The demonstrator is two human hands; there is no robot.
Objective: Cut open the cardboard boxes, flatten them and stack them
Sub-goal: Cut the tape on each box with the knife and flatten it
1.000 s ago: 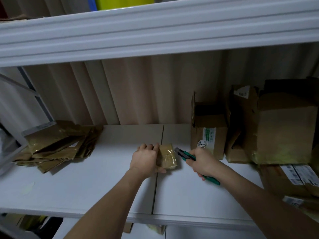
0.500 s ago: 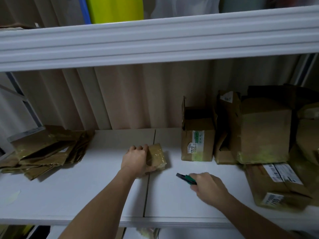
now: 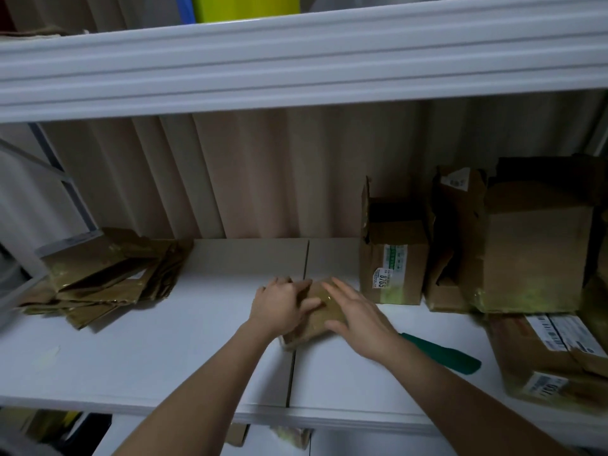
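White shelf (image 3: pixel 164 363): both hands press a glossy taped box (image 3: pixel 317 319).

White shelf (image 3: pixel 138 363); beige curtain (image 3: pixel 263 176) behind; yellow-green obj (image 3: pixel 245 6) on upper shelf (image 3: pixel 296 57).

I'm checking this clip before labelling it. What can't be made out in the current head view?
- Small box: both hands cover most of it, so its cut seams are unseen.
- Green knife: its front end is hidden behind the right hand.
- Left hand: motion-blurred, grip unclear.
- Labelled box: cut off by the right edge.
- Box labels: small print unreadable.
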